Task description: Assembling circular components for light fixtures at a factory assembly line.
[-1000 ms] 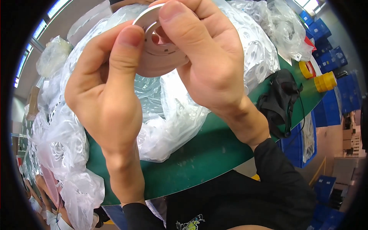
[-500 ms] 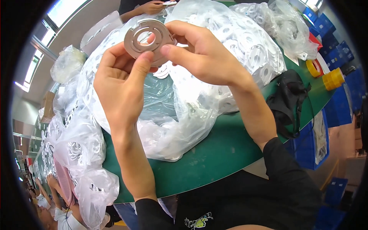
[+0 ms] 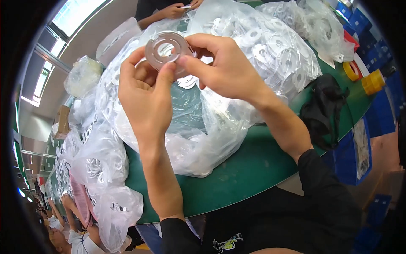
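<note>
Raised above the table, a flat grey metal ring (image 3: 181,43) with slots and a round central hole is held between both hands. My left hand (image 3: 148,91) grips its lower left edge, thumb in front and fingers behind. On the right side, my right hand (image 3: 228,65) pinches the ring between thumb and forefinger. Beneath lies a large clear plastic bag (image 3: 190,154), spread open and packed around its sides with many similar pale rings (image 3: 277,59). A few loose rings (image 3: 186,81) rest just below my hands.
The green table (image 3: 237,163) curves along its front edge. A black bag (image 3: 323,110), yellow tape rolls (image 3: 373,83) and blue bins (image 3: 353,158) are at the right. More filled plastic bags (image 3: 99,152) crowd the left. A co-worker's hands (image 3: 175,10) work at the far side.
The whole scene has shifted slightly right in the picture. The ring stays in both hands and is turned a little, with my left fingers curled more behind it.
</note>
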Demonstrator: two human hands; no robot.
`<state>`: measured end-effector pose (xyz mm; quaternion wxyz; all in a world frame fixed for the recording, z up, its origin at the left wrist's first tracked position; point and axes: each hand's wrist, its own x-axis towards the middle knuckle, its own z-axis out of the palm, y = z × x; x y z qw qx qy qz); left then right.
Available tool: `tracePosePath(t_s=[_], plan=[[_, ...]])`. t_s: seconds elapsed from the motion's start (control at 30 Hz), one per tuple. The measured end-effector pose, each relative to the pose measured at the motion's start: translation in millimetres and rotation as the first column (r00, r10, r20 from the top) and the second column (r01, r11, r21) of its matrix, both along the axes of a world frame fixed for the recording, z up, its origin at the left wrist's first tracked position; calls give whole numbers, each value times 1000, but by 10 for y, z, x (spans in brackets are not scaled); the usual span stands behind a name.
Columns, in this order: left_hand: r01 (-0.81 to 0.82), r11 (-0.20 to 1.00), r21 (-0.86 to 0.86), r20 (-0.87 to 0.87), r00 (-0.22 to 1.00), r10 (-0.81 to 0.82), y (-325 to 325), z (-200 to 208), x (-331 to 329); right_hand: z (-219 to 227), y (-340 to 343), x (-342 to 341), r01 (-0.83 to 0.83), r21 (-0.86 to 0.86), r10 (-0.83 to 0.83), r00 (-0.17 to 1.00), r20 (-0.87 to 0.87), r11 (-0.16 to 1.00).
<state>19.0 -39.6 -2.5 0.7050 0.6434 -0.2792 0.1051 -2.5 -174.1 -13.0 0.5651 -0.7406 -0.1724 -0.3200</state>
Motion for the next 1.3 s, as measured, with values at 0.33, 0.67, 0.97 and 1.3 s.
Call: tracePosePath(t_s=[0.33,0.67,0.97,1.3], plan=[[-162,986,29,412,901,136,47,47,-59,240,-70,-291,-345,-41,327,915,-235,938],[143,987,-73,-68,987,-148,314,209,-170,180,-25,-332,-213,77,218,974,-62,974],[116,984,136,57,991,-125,316,224,-319,336,-119,-488,-132,-275,142,990,17,952],[408,905,-119,-297,855,-424,261,152,-91,191,-97,-263,-130,92,140,984,-107,987]])
